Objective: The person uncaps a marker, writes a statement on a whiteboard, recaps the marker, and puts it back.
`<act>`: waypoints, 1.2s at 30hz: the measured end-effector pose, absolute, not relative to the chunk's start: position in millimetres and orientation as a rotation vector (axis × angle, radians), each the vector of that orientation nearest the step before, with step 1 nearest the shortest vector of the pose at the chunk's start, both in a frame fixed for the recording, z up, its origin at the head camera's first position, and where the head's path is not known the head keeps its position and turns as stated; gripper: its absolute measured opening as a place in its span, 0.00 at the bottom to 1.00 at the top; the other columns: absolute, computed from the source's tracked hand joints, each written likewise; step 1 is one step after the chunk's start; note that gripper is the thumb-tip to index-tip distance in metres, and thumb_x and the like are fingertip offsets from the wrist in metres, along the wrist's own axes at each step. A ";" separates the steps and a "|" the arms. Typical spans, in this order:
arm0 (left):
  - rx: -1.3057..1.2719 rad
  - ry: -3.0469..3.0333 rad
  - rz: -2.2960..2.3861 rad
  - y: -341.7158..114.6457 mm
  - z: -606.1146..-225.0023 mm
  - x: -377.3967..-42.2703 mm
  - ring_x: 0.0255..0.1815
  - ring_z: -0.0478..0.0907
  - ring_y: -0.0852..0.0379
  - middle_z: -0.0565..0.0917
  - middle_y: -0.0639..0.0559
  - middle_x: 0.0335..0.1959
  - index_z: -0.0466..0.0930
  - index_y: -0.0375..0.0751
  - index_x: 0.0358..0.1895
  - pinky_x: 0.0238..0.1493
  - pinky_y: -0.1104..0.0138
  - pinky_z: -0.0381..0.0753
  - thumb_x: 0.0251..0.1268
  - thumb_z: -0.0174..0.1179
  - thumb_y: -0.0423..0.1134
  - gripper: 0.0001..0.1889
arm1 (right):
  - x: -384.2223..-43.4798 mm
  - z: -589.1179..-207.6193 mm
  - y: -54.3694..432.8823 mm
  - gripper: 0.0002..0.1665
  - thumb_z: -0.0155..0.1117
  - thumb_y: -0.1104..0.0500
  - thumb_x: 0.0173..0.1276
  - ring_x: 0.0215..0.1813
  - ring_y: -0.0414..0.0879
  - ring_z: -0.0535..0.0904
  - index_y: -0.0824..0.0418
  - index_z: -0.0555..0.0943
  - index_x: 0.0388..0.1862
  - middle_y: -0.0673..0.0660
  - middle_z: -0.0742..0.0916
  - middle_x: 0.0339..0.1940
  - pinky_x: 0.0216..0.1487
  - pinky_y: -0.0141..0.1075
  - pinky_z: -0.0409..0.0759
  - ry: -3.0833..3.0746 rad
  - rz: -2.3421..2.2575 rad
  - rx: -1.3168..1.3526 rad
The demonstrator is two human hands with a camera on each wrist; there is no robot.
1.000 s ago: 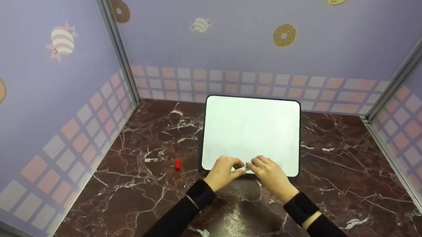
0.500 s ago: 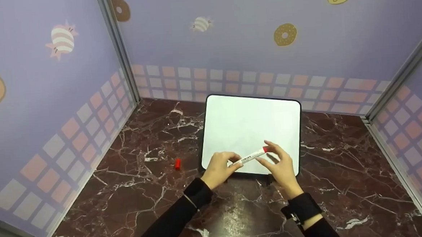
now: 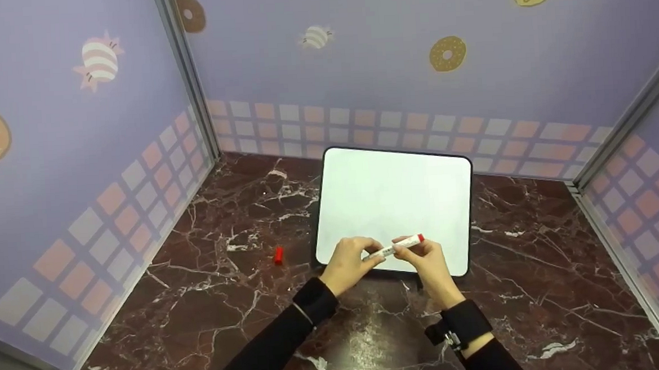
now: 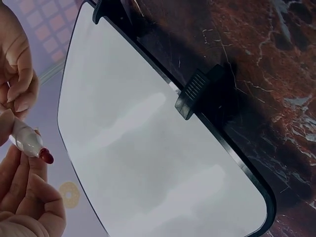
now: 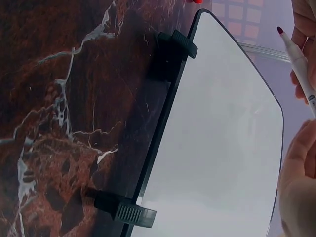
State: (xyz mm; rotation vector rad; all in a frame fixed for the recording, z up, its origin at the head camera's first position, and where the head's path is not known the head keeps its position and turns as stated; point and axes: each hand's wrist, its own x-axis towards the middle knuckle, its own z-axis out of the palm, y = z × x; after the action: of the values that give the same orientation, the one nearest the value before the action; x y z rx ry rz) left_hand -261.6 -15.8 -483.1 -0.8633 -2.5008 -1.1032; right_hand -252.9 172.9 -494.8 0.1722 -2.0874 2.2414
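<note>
A white whiteboard marker point(image 3: 386, 251) with a red end is held slantwise between both hands, in front of the whiteboard's lower part. My left hand point(image 3: 348, 266) pinches its left part between thumb and fingers. My right hand point(image 3: 428, 263) pinches the barrel further along, and the red end sticks out past its fingers. From the left wrist, the marker's bare dark red tip point(image 4: 46, 156) points down toward the left hand's fingers point(image 4: 44, 202). The right wrist view shows the white barrel point(image 5: 297, 59) running down to the right hand point(image 5: 298, 170). A red marker cap point(image 3: 278, 255) lies on the table.
The white board point(image 3: 392, 204) with a black frame stands tilted on dark red marbled table point(image 3: 234, 303), carried on black feet point(image 5: 133, 213). Purple walls point(image 3: 356, 48) with painted sweets and tile patterns enclose the back and sides.
The right hand has drawn back from the left, opened round the marker's red end, then gripped the barrel nearer the middle. More of the marker shows now. The red cap has stayed put.
</note>
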 end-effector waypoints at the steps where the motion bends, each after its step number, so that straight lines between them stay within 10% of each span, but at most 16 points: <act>1: -0.865 -2.497 -1.104 -15.8 -483.2 -261.9 0.38 0.87 0.55 0.90 0.50 0.35 0.88 0.39 0.39 0.46 0.64 0.84 0.59 0.69 0.36 0.07 | -252.9 -494.9 173.1 0.14 0.63 0.70 0.67 0.41 0.40 0.85 0.81 0.80 0.47 0.50 0.89 0.34 0.49 0.33 0.85 -2.085 2.251 0.181; 22: -0.414 -2.450 -1.078 -91.8 -493.2 -309.8 0.65 0.73 0.34 0.76 0.30 0.63 0.72 0.27 0.64 0.70 0.48 0.71 0.66 0.59 0.28 0.23 | -267.6 -478.0 165.7 0.05 0.60 0.68 0.71 0.28 0.42 0.84 0.71 0.74 0.38 0.53 0.85 0.30 0.37 0.30 0.84 -1.767 2.270 0.184; 36: -0.195 -2.466 -1.364 -102.6 -521.1 -328.0 0.43 0.86 0.40 0.87 0.32 0.42 0.82 0.23 0.51 0.48 0.51 0.85 0.65 0.60 0.26 0.13 | -301.9 -464.5 114.2 0.09 0.67 0.71 0.63 0.33 0.37 0.86 0.76 0.85 0.42 0.74 0.87 0.39 0.38 0.24 0.84 -1.940 1.831 0.363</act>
State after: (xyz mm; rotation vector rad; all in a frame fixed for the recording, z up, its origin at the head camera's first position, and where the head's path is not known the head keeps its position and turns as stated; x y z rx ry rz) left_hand -328.0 -102.6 -521.1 -0.1945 -2.4663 -1.3645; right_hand -301.9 114.2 -464.5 0.3628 -1.9400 1.8309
